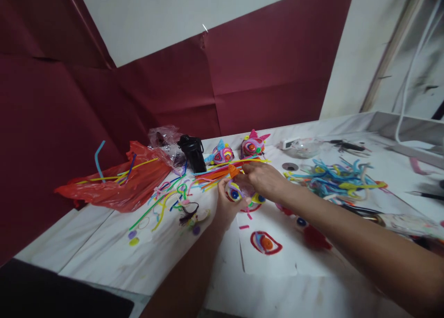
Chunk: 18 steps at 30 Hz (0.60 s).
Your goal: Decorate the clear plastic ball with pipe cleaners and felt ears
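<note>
Evidently the work in hand is close fitting on a small face-like piece (pixel 235 195), held up over the near part of the table (pixel 104 258), above a white sheet (pixel 270 263). The left hand (pixel 225 207) has its grip curled around the piece's side, thumb across the front. The right hand (pixel 266 178) bends its fingers down at the top, beside an orange peak (pixel 233 171); whether that grip is closed on anything, I cannot tell. On the sheet lies a red-rimmed eye shape (pixel 266 242), and coloured strips (pixel 211 174) spread just behind the hands. From here, I'd judge, any move calls for a firm left hold and light, exact right fingertips, without squashing the peak.
</note>
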Tool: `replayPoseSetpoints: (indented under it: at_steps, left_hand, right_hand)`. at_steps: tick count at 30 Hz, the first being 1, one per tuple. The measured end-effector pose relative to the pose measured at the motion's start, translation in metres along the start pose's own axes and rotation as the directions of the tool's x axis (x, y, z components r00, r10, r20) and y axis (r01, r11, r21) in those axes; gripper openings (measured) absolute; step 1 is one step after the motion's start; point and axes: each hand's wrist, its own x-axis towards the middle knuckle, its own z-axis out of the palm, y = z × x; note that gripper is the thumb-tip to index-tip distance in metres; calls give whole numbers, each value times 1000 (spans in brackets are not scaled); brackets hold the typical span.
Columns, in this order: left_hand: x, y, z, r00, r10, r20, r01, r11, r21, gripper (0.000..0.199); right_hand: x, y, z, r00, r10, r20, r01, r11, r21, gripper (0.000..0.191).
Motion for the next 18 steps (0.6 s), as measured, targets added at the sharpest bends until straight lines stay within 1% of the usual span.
replayPoseSetpoints:
  at_steps: [3, 7, 12, 15, 18]
  left_hand:
    - [1, 0, 1, 1000, -16, -13, 16, 1000, -3, 75]
    - [0, 4, 5, 997, -73, -4, 72, 997, -40, 89]
    - [-2, 10, 9, 989, -140, -38, 140, 990, -8, 103]
    - [-2, 10, 8, 992, -123, -25, 124, 992, 27, 102]
    - [-2, 8, 6, 998, -39, -40, 43, 993, 106, 98]
  right_hand:
    - [1, 3, 6, 1000, 1, -13, -1, 1000, 20, 26]
    - [2, 5, 16, 999, 4, -52, -1, 998, 56, 25]
    - [-1, 5, 24, 997, 12, -77, -7, 998, 66, 23]
    - [-3, 4, 25, 998, 6, -58, -3, 998, 63, 22]
    - [-3, 4, 26, 998, 3, -56, 0, 998, 56, 22]
